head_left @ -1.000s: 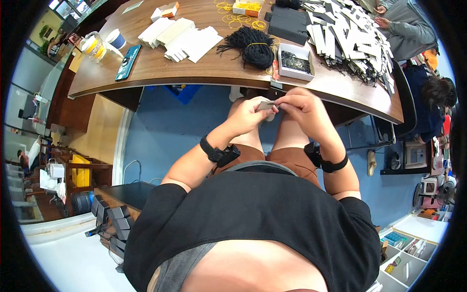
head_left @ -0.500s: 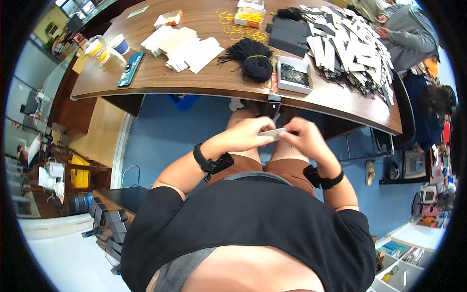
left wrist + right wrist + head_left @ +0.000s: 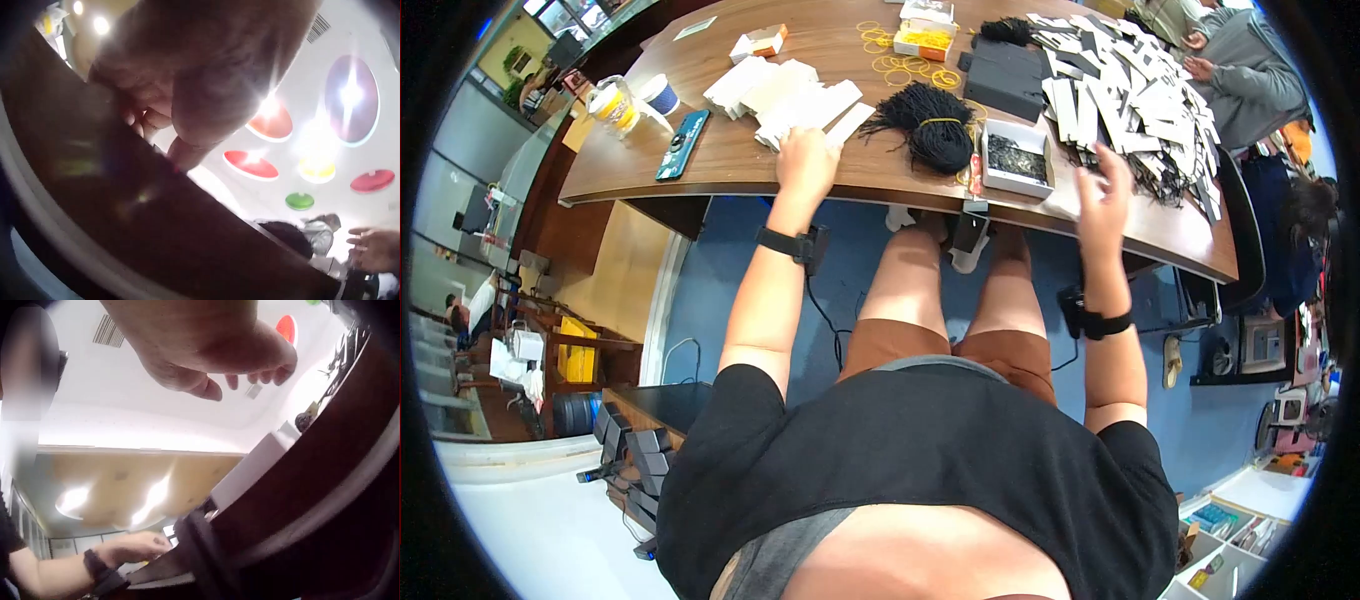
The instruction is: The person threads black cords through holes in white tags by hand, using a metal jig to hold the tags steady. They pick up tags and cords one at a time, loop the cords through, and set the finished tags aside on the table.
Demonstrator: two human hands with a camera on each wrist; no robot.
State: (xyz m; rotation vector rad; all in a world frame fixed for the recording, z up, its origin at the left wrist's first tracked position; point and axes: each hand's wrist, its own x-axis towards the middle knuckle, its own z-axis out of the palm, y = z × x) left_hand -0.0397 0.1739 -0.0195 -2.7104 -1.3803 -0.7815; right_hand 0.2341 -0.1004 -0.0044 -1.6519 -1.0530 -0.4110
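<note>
In the head view my left hand [image 3: 808, 160] reaches over the table's front edge to a stack of white cards [image 3: 775, 95]. Its fingers point down at the near side of the stack, and I cannot tell whether they pinch a card. The left wrist view has thumb and fingers [image 3: 187, 153] close together, low over the tabletop. My right hand [image 3: 1105, 195] is raised near the front edge, its fingers apart and nothing in them. Just left of it sits a white box [image 3: 1018, 160] of small black pieces; beyond lies a heap of white and black strips [image 3: 1130, 90].
A bundle of black cords [image 3: 935, 130] lies mid-table, beside yellow rubber bands [image 3: 905, 70] and a black box [image 3: 1003, 78]. A phone [image 3: 683, 145], a paper cup [image 3: 660, 95] and a plastic pitcher [image 3: 613, 108] stand at left. Another person's hands [image 3: 1198, 68] are at far right.
Both hands were together over the lap with a small card between them. They have moved apart, the left forward to the white stack, the right out to the right, without the card.
</note>
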